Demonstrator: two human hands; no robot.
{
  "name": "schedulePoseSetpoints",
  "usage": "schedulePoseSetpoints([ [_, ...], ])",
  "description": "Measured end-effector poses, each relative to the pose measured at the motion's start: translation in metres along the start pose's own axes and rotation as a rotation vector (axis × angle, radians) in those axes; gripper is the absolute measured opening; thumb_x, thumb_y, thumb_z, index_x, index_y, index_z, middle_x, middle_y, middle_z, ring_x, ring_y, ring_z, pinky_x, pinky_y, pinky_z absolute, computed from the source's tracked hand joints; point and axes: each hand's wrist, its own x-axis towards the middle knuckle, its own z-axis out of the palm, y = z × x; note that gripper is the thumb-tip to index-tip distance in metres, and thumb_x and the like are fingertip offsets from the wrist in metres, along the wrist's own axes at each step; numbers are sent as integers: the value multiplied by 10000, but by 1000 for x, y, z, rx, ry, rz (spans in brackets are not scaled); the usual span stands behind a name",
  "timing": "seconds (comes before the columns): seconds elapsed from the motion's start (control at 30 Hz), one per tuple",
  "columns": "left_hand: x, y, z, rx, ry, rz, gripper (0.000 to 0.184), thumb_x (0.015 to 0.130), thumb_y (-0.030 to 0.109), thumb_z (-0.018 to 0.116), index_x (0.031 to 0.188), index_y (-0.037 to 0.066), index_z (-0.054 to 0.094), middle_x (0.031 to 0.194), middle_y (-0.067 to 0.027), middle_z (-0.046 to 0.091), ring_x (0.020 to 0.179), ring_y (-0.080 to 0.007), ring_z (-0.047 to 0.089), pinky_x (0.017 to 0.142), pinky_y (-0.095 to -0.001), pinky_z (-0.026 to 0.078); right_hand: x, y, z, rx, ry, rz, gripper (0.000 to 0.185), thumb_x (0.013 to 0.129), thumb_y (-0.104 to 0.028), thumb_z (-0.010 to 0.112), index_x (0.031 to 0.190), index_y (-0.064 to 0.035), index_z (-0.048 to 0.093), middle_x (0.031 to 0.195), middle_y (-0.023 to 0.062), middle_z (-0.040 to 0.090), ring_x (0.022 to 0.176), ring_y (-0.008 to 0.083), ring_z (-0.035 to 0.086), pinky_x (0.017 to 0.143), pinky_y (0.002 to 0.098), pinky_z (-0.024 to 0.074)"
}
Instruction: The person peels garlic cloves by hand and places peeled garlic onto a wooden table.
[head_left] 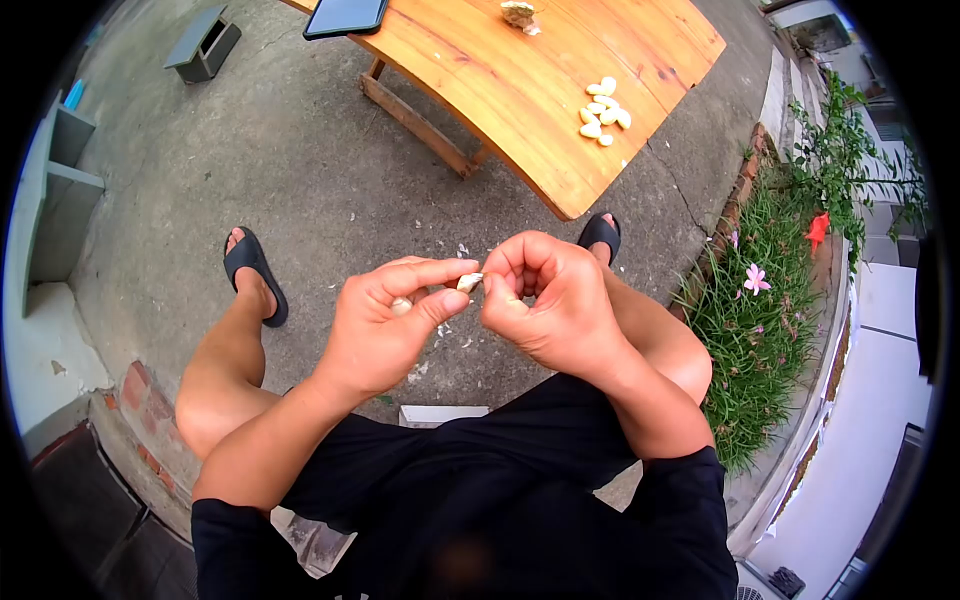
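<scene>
My left hand (372, 325) pinches a garlic clove (467, 284) between thumb and index finger. Something pale, perhaps another clove (400, 306), shows against the curled fingers of the same hand. Closed in a pinch, my right hand (555, 300) meets the pointed end of the first clove with thumb and forefinger; whether a bit of skin is between them is too small to be sure. Several peeled cloves (606, 113) lie in a cluster on the wooden table (480, 70) ahead. Farther back on it sits a partly broken garlic bulb (518, 14).
A dark-framed tablet or phone (345, 14) rests at the table's far left edge. Bits of garlic skin (443, 330) litter the concrete floor (300, 150) below my hands. To the right grows a grassy flower bed (750, 330). A small grey stool (203, 43) stands far left.
</scene>
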Motion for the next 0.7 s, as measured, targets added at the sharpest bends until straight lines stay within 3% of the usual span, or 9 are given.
schedulePoseSetpoints([
  [0.17, 0, 7, -4, -386, -15, -303, 274, 968, 84, 690, 1239, 41, 704, 1053, -66, 718, 621, -26, 529, 539, -178, 412, 0, -1, -1, 68, 18, 34, 106, 840, -71, 743, 856, -20, 651, 716, -32, 593, 635, 14, 529, 555, 200, 447],
  [0.37, 2, 4, -5, -658, -11, -407, 331, 1005, 87, 632, 1334, 56, 616, 1115, -87, 708, 517, -13, 425, 464, -163, 341, 1, -15, -6, 152, 54, 95, 97, 840, -49, 732, 834, -19, 640, 720, -44, 588, 607, 2, 510, 539, 191, 433],
  [0.47, 4, 4, -6, -716, -6, -447, 331, 1016, 93, 615, 1345, 60, 606, 1122, -91, 706, 515, -14, 430, 458, -165, 343, 2, -9, -18, -20, -29, 13, 68, 845, -34, 716, 850, -13, 652, 713, -31, 592, 584, 22, 524, 533, 196, 434],
  [0.57, 4, 7, -6, -716, -28, -430, 322, 995, 108, 660, 1311, 49, 642, 1100, -94, 709, 544, -19, 470, 485, -173, 375, 1, -20, -27, -321, -185, -34, 74, 874, -1, 703, 842, 0, 636, 781, -6, 614, 691, 36, 574, 621, 212, 468],
  [0.7, 2, 3, -2, -352, 13, -294, 293, 949, 70, 711, 1240, 46, 698, 1084, -75, 709, 567, -21, 505, 486, -170, 391, 6, -13, -13, -152, 10, -304, 64, 816, -14, 745, 836, 13, 690, 713, 61, 650, 580, 99, 601, 543, 246, 489],
])
